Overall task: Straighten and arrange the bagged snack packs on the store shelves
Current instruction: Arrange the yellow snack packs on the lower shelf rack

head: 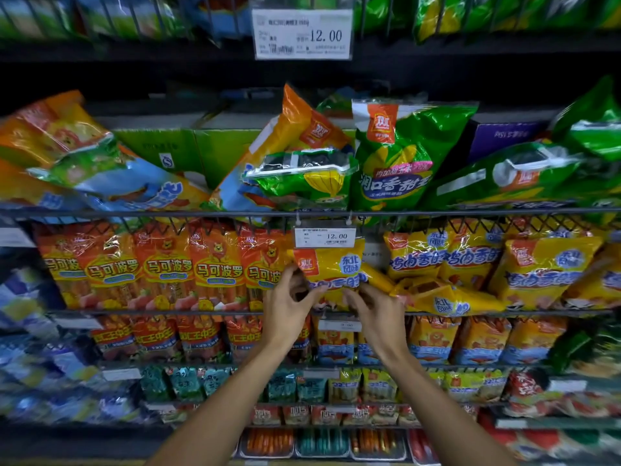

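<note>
Both hands are closed on one yellow pack: the left hand pinches its left edge, the right hand its lower right corner. The pack is held upright at the front of the middle shelf, under a price tag, long axis vertical, printed face outward. If pushed in carelessly, the toppled yellow packs just beside it could be dragged over the rail.

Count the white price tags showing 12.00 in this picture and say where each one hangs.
2: a large price tag at top centre, and a small price tag above the yellow pack both hands hold. Blurred tags elsewhere are unreadable.
</note>
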Tool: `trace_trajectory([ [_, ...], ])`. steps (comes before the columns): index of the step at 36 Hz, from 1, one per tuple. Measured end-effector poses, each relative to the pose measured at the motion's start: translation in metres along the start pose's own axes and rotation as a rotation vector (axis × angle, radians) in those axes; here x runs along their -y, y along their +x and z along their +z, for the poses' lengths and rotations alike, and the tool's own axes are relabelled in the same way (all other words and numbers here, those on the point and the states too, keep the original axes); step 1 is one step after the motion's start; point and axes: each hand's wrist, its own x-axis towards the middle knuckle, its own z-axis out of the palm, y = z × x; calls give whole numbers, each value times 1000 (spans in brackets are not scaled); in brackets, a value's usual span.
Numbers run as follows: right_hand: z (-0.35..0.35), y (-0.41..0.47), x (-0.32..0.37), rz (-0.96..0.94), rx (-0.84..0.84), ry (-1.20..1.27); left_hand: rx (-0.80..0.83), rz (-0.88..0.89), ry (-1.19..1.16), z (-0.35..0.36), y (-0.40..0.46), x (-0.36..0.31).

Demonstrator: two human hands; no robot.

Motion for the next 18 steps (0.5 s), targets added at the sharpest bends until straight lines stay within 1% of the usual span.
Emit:
trace_trajectory([
  [3,3,3,7,4,-45,48,-58,40,2,-4,5,-8],
  [7,7,9,7,15,5,26,-46,88,65,-13,14,-14],
  [9,11,12,1,33,41,0,-2,98,159,-14,18,-14],
  [12,18,10,-6,50,76,-8,54,135,378,-16,24,-7],
  [14,20,8,-6,47,78,-10,56,149,439,-16,24,0],
  [16,21,8,-5,41,80,-13,71,162,448,-16,23,2],
  [18,20,8,-4,45,81,-2,75,175,383,-15,17,4],
])
